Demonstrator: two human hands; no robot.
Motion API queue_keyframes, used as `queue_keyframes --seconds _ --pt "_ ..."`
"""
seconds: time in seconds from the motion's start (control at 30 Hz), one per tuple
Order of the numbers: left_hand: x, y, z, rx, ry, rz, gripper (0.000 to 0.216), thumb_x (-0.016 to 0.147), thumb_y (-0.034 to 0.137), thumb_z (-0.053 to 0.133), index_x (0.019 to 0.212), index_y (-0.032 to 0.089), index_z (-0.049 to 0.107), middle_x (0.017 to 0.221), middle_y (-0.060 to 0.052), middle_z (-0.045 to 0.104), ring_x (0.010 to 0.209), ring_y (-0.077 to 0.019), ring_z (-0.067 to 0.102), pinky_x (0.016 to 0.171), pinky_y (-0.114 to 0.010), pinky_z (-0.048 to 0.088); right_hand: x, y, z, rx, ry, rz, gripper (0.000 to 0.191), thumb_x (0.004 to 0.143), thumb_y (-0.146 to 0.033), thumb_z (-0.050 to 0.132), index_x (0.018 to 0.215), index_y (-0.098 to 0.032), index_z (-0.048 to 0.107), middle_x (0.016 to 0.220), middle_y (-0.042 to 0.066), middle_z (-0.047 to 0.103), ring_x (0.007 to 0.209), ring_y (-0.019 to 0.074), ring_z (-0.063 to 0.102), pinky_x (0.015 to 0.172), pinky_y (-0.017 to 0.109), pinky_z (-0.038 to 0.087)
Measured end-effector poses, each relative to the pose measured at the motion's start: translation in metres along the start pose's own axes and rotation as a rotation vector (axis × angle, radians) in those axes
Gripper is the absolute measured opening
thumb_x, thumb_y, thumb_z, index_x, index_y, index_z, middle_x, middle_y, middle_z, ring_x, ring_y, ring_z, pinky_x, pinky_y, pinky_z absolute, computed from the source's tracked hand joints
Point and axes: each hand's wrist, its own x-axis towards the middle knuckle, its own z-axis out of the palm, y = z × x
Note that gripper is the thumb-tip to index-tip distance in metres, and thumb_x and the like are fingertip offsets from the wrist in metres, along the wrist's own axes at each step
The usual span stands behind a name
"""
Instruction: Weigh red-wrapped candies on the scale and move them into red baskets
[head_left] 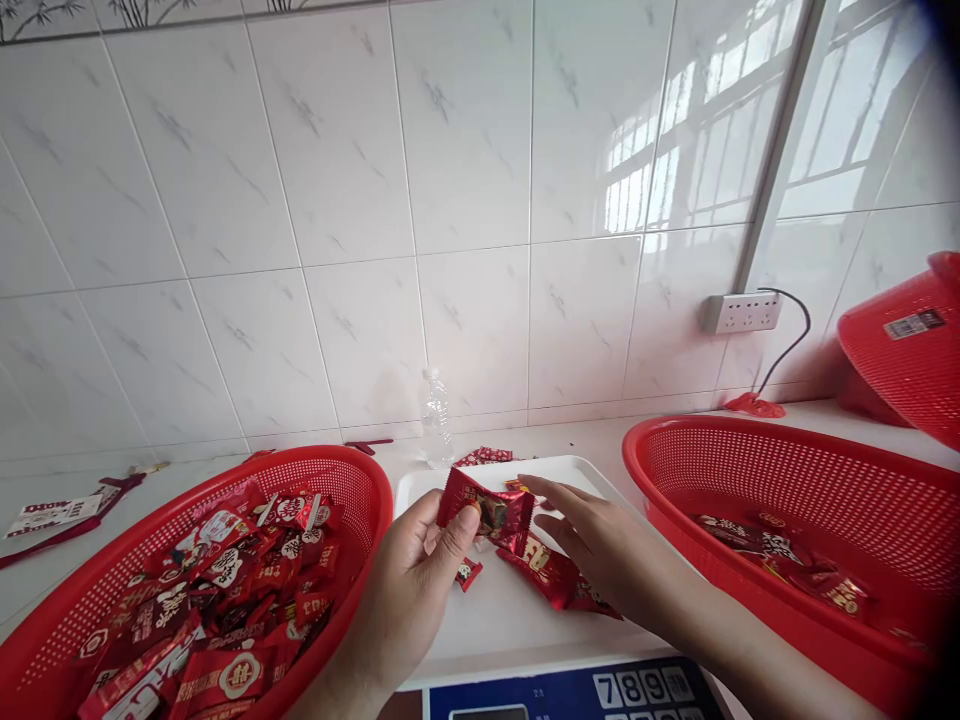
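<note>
head view: the left hand (416, 590) comes up from the lower middle of the frame. its grip is pressed together on a red packet (487, 510), thumb on the near face and fingers behind, pinching the packet's left end. the packet is held just above the white scale tray (510, 620) in the centre of the frame. its long axis runs left to right across the picture, dipping a little toward the right.

the right hand (592, 540) enters from the lower right and lies low over the tray, fingers stretched out and loosely spread, holding nothing. its fingertips (529, 484) reach the right end of the held packet; whether they touch it cannot be told. this hand is the nearer one to the loose packets (551, 575) lying on the tray, partly under its palm. a small packet (469, 572) lies on the tray just below the left thumb.

at lower left, the left basket (360, 480) is heaped with similar red packets. the right basket (637, 445), at the right of the frame, holds only a few. both stand on the tabletop (570, 435) just beside the tray. a clear bottle (436, 420) stands behind the tray against the tiled wall, and the scale keypad (645, 688) shows at the bottom edge.
</note>
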Motion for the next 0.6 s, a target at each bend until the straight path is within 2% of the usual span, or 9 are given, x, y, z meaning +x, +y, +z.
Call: queue_keyframes --seconds 0.1,0.2,0.3,0.37,0.47,0.6 --pt "0.001 -0.001 -0.001 0.019 0.006 -0.006 0.034 0.092 0.044 0.05 0.11 0.018 0.061 0.103 -0.006 0.068 0.086 -0.0156 0.061 0.079 -0.026 0.047 -0.001 -0.003 -0.008 0.155 0.025 0.003 0.036 0.094 -0.033 0.038 0.121 -0.02 0.057 0.118 0.012 0.064 0.107 0.0235 0.06 0.088 0.041 0.048" --pt "0.0 -0.001 0.0 0.039 -0.002 -0.017 0.034 0.092 0.044 0.05 0.109 0.018 0.061 0.097 -0.005 0.068 0.082 -0.0145 0.06 0.081 -0.027 0.047 -0.005 -0.017 -0.025 0.442 -0.096 0.013 0.037 0.095 -0.045 0.037 0.114 -0.023 0.06 0.112 0.008 0.065 0.103 0.0199 0.059 0.088 0.035 0.047" --pt "-0.003 0.0 0.002 0.039 -0.054 -0.021 0.033 0.092 0.044 0.049 0.109 0.018 0.062 0.096 -0.004 0.067 0.083 -0.0152 0.059 0.082 -0.028 0.047 -0.008 -0.031 -0.034 0.627 -0.222 0.021 0.037 0.092 -0.051 0.042 0.099 -0.02 0.062 0.088 0.004 0.064 0.081 0.0158 0.059 0.073 0.028 0.048" --pt "-0.006 0.003 0.006 0.036 -0.111 -0.006 0.032 0.092 0.042 0.05 0.11 0.019 0.063 0.098 -0.005 0.067 0.088 -0.0167 0.059 0.082 -0.028 0.046 -0.009 -0.034 -0.032 0.703 -0.275 0.056 0.039 0.089 -0.054 0.046 0.087 -0.018 0.06 0.072 0.0 0.056 0.064 0.0114 0.051 0.057 0.023 0.043" --pt "-0.008 0.008 0.01 0.046 -0.179 0.02 0.03 0.092 0.04 0.051 0.111 0.02 0.063 0.102 -0.005 0.065 0.095 -0.0185 0.057 0.084 -0.029 0.045 -0.011 -0.032 -0.024 0.707 -0.287 0.088 0.044 0.088 -0.057 0.047 0.072 -0.017 0.053 0.061 -0.003 0.044 0.054 0.0082 0.038 0.047 0.021 0.032" --pt "-0.008 0.01 0.01 0.081 -0.228 0.019 0.032 0.093 0.042 0.049 0.112 0.02 0.062 0.1 -0.004 0.064 0.093 -0.0174 0.057 0.085 -0.028 0.044 -0.011 -0.03 -0.02 0.566 -0.221 0.074 0.046 0.088 -0.059 0.044 0.066 -0.019 0.049 0.057 -0.004 0.043 0.051 0.0086 0.036 0.047 0.022 0.028"
